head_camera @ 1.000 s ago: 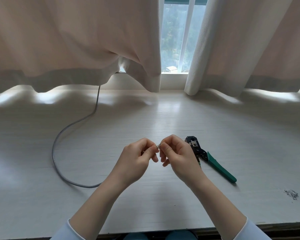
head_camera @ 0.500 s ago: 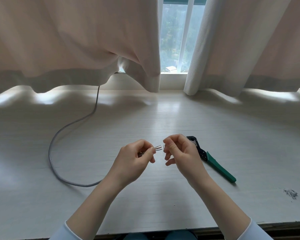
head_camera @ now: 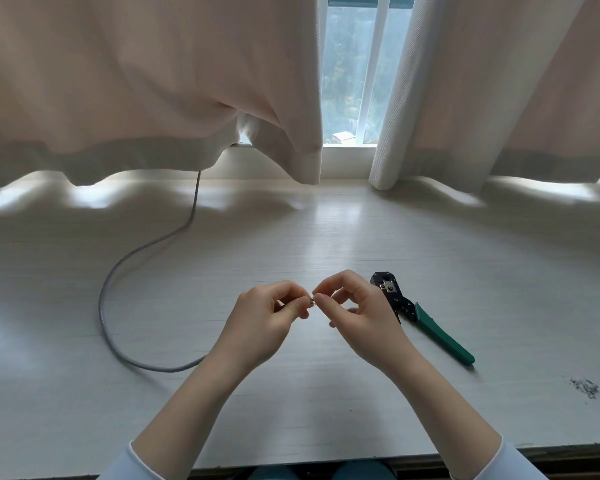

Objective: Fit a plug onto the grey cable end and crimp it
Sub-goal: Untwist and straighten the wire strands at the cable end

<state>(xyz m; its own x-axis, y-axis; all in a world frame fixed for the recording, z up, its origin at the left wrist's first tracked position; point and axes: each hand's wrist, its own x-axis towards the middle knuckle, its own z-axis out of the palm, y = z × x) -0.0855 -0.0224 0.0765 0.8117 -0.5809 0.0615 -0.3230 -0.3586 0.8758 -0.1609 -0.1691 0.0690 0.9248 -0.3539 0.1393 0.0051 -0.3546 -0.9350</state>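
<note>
Above a pale table [head_camera: 326,237], a person's left hand [head_camera: 267,320] pinches the stripped end of a grey cable [head_camera: 118,271] between curled thumb and fingers, its bared wires [head_camera: 311,300] poking out toward the right hand [head_camera: 357,313], whose fingertips close on them (whether they also hold a plug is too small to tell). The cable loops left of the grip toward the curtain [head_camera: 146,84]; a green-handled crimping tool [head_camera: 420,315] lies just right of it

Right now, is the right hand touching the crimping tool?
Cannot tell. In the head view, the right hand overlaps the crimping tool, hiding any gap or contact.
</note>
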